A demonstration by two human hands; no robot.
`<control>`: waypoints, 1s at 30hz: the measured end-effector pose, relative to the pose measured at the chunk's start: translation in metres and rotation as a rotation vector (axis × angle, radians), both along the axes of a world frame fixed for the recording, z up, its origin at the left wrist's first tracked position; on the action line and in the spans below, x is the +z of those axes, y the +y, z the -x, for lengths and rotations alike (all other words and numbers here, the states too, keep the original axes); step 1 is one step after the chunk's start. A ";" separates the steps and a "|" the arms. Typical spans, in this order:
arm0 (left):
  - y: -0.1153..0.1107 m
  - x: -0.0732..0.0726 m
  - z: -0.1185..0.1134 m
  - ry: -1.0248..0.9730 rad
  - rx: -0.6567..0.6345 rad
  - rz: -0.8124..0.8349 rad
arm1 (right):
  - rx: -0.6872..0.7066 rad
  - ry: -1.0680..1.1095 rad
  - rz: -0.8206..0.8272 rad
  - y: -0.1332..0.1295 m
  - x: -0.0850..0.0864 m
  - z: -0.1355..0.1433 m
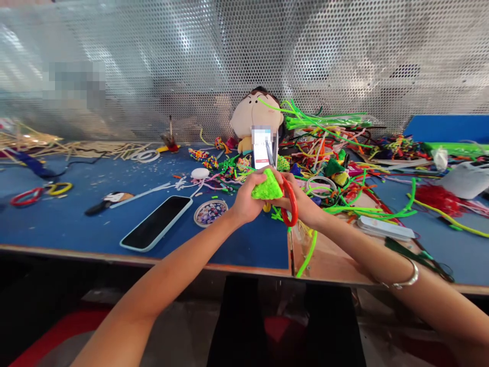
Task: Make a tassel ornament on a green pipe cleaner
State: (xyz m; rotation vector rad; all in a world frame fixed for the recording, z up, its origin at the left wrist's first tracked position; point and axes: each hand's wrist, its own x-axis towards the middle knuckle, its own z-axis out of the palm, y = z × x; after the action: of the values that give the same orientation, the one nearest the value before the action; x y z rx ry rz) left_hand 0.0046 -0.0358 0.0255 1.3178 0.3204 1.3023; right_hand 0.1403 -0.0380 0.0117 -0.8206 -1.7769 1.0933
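My left hand [246, 199] is closed around a bright green fuzzy piece [267, 186], roughly triangular, that looks made of pipe cleaner. Close against it, my right hand [300, 201] grips scissors, whose red handle loop [292, 209] hangs below the fingers. The scissor blades are hidden behind the green piece and the hands. Just beyond both hands, a lit phone [262, 153] leans upright against a plush doll [255, 114].
A dark-screened phone [156, 224] and a round dish of small beads [210, 211] lie left of my hands. Loose pipe cleaners [344, 178] are heaped on the right. Red-and-yellow-handled scissors [28, 196] lie far left. A perforated metal panel [153, 66] rises behind the table.
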 end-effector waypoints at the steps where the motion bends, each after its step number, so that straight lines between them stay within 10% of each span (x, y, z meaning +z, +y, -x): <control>1: 0.000 0.000 0.000 -0.002 -0.019 -0.015 | 0.014 0.011 0.040 0.000 -0.001 0.000; 13: 0.000 0.007 0.005 0.044 -0.146 -0.052 | 0.115 0.386 0.266 -0.010 0.007 0.009; 22: 0.006 0.007 0.009 -0.011 0.164 -0.149 | -0.312 0.038 -0.430 0.006 0.028 -0.024; 30: 0.017 0.003 0.009 -0.067 0.073 -0.063 | -0.657 -0.401 -0.845 0.012 0.041 -0.054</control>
State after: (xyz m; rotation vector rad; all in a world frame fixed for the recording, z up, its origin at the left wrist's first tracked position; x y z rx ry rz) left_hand -0.0040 -0.0191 0.0284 1.3219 0.2852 1.4249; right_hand 0.1946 -0.0263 0.0528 -0.9886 -1.8297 -0.2753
